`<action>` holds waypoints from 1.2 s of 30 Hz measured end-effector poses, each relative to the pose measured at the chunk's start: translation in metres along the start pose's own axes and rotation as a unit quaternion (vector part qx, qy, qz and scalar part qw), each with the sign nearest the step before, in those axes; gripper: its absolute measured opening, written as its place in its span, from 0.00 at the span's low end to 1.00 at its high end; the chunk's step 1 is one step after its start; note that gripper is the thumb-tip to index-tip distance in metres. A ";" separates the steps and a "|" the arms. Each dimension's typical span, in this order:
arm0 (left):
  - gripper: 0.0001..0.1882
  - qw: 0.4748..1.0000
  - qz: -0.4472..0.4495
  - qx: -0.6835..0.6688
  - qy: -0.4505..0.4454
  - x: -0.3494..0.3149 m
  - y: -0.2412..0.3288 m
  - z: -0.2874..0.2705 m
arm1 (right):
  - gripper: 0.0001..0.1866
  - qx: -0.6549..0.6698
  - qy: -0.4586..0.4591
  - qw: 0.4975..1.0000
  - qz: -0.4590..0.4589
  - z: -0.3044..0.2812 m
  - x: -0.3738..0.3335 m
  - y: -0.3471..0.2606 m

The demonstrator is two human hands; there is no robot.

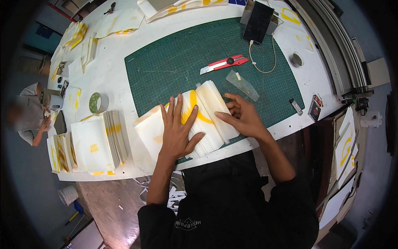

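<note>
A bundle of folded white paper sheets (209,139) with yellow print lies in front of me, across the near edge of the green cutting mat (174,54). My left hand (177,130) rests flat on it with fingers spread. At the bundle's right side, my right hand (245,117) has its fingers curled and its thumb on the right-hand fold. The undersides of those fingers are partly hidden. Beyond the bundle lie a red utility knife (226,63) with its blade out and a translucent strip (242,86), both on the mat.
Left of the bundle stand a tape roll (98,103) and stacks of folded paper (93,141). A phone (258,23) with a cable leans at the back right. A small box (315,108) and a lighter-like object (296,106) sit near the right edge. Another person (31,112) is at far left.
</note>
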State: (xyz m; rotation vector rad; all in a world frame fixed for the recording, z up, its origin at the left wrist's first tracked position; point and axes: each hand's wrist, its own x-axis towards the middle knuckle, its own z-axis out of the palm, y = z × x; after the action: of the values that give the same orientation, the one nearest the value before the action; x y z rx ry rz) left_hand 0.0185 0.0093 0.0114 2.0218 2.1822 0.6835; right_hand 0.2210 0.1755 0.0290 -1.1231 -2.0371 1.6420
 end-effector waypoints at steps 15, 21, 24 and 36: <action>0.41 1.000 -0.007 -0.015 -0.002 -0.001 0.001 -0.001 | 0.35 -0.235 0.062 0.933 -0.267 -0.006 -0.005 -0.020; 0.37 1.000 -0.008 -0.017 0.000 0.003 0.002 -0.003 | 0.20 -0.389 0.059 0.872 -0.291 -0.009 0.040 0.008; 0.36 1.000 -0.010 -0.012 -0.003 0.003 0.003 -0.004 | 0.19 -0.382 0.038 0.889 -0.248 -0.008 0.063 0.007; 0.36 1.000 -0.014 -0.016 0.001 0.003 0.006 -0.004 | 0.24 -0.421 -0.064 0.878 -0.218 -0.045 -0.033 0.015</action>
State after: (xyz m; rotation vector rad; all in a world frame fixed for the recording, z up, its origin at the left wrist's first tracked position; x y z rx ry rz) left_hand 0.0221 0.0111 0.0178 1.9731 2.1806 0.7137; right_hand 0.2784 0.1837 0.0368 -0.6531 -2.9236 0.6002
